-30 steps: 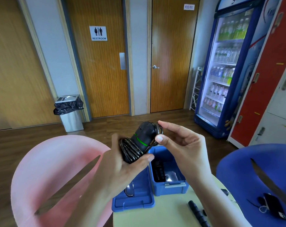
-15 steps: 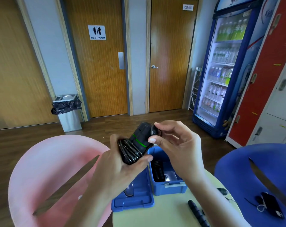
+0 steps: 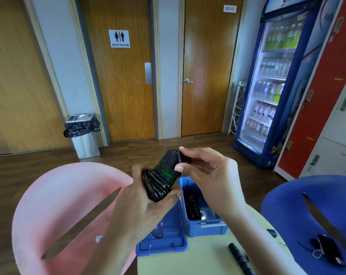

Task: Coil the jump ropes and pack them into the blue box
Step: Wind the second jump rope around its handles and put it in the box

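My left hand (image 3: pixel 144 205) grips a black jump rope bundle (image 3: pixel 164 175): two handles with green rings and several cord coils wound around them. My right hand (image 3: pixel 205 175) pinches the cord at the top end of the handles. Both hands are raised above the open blue box (image 3: pixel 213 225), which stands on the pale round table (image 3: pixel 203 257) and holds another coiled black jump rope (image 3: pixel 192 207). The box's blue lid (image 3: pixel 162 245) lies to its left. A further black rope handle (image 3: pixel 241 259) lies on the table near the front edge.
A pink chair (image 3: pixel 59 205) stands to the left of the table and a blue chair (image 3: pixel 314 211) to the right, with a black phone and cord (image 3: pixel 330 251) on its seat. Beyond are a bin, wooden doors, a drinks fridge and lockers.
My right hand has shifted slightly along the top of the handles while winding the cord. My left hand keeps the same grip on the bundle.
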Demonstrator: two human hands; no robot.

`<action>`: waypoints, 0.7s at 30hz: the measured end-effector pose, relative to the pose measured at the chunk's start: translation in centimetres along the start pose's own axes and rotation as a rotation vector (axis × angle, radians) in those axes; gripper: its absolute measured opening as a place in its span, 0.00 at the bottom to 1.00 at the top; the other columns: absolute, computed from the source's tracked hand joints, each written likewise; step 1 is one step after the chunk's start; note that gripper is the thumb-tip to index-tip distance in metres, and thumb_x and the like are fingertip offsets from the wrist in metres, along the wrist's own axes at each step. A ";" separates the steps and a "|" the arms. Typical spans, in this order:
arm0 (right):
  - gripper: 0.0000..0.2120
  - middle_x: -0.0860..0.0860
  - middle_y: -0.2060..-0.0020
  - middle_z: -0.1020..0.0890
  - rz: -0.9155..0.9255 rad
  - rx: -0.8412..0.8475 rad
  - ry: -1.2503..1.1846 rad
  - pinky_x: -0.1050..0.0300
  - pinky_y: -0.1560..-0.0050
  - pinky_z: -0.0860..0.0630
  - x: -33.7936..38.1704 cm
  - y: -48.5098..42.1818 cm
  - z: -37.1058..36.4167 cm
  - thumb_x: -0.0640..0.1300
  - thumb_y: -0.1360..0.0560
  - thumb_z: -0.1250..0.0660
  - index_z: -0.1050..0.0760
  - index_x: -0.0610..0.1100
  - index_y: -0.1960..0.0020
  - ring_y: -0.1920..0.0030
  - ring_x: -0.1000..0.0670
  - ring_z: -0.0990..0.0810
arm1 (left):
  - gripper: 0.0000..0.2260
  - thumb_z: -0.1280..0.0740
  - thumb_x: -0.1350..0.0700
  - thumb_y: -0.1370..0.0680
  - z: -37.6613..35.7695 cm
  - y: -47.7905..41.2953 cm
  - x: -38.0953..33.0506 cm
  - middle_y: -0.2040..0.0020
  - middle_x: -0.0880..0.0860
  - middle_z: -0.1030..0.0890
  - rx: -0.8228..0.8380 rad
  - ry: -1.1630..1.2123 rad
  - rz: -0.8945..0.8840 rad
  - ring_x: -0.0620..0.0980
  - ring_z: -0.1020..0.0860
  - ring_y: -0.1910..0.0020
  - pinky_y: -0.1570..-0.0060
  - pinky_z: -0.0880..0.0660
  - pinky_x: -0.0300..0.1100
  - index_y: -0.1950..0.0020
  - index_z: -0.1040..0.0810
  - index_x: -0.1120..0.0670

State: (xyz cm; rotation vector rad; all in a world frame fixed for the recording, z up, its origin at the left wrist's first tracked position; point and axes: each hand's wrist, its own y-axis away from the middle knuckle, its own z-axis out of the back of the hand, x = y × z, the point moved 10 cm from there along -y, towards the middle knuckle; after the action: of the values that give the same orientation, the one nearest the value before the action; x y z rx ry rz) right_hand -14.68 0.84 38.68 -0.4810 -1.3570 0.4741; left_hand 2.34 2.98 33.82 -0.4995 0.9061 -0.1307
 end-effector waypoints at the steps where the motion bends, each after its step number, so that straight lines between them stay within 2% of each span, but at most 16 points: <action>1: 0.18 0.53 0.57 0.15 0.002 0.023 0.029 0.63 0.52 0.21 -0.1 -0.2 -0.2 0.47 0.35 0.25 0.17 0.45 0.47 0.56 0.52 0.16 | 0.31 0.34 0.27 0.39 0.0 0.0 0.1 0.69 0.46 0.21 0.000 -0.014 0.004 0.45 0.22 0.70 0.68 0.23 0.50 0.49 0.38 0.45; 6: 0.16 0.60 0.51 0.19 0.052 0.118 0.076 0.69 0.49 0.25 0.0 -0.5 -1.3 0.46 0.29 0.28 0.19 0.47 0.42 0.46 0.55 0.20 | 0.30 0.35 0.28 0.40 -0.1 -0.2 0.3 0.68 0.47 0.21 0.010 -0.003 0.007 0.45 0.22 0.68 0.67 0.22 0.52 0.50 0.38 0.46; 8: 0.15 0.61 0.49 0.20 0.072 0.168 0.127 0.65 0.47 0.23 0.1 -0.7 -1.8 0.45 0.27 0.30 0.20 0.48 0.40 0.45 0.55 0.22 | 0.30 0.34 0.28 0.39 -0.2 -0.3 0.2 0.69 0.48 0.21 0.018 0.000 0.002 0.46 0.22 0.69 0.67 0.23 0.51 0.50 0.37 0.47; 11: 0.16 0.61 0.50 0.19 0.074 0.234 0.161 0.51 0.47 0.21 0.1 -1.3 -2.1 0.47 0.27 0.29 0.20 0.49 0.40 0.47 0.53 0.21 | 0.30 0.34 0.28 0.39 -0.4 -0.4 0.4 0.68 0.49 0.19 0.027 0.001 0.002 0.46 0.20 0.69 0.66 0.22 0.52 0.50 0.37 0.46; 13: 0.15 0.60 0.53 0.19 0.059 0.270 0.176 0.48 0.47 0.21 0.0 -1.8 -1.9 0.47 0.29 0.27 0.19 0.50 0.42 0.50 0.52 0.19 | 0.30 0.34 0.28 0.39 -0.7 -0.5 0.8 0.66 0.48 0.17 0.052 0.010 0.016 0.46 0.18 0.65 0.62 0.21 0.52 0.50 0.38 0.46; 16: 0.15 0.58 0.56 0.17 0.002 0.342 0.136 0.51 0.47 0.20 -0.5 -2.3 -1.9 0.45 0.31 0.25 0.18 0.51 0.45 0.53 0.53 0.17 | 0.30 0.34 0.28 0.38 -1.0 -0.6 1.0 0.64 0.48 0.16 0.082 -0.008 0.023 0.49 0.17 0.62 0.60 0.21 0.53 0.49 0.38 0.47; 21: 0.15 0.58 0.57 0.17 0.000 0.438 0.198 0.64 0.49 0.23 -0.7 -2.4 -2.3 0.46 0.34 0.23 0.17 0.52 0.47 0.54 0.58 0.18 | 0.30 0.36 0.27 0.39 -1.0 -0.7 0.6 0.69 0.49 0.20 0.100 -0.102 0.014 0.48 0.21 0.68 0.64 0.23 0.53 0.51 0.37 0.47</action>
State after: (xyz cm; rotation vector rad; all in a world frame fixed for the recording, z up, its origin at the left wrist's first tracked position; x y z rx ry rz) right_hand -12.39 -1.65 39.15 -0.1608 -1.0241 0.6847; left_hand 1.96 1.82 33.19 -0.4035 0.7995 -0.1360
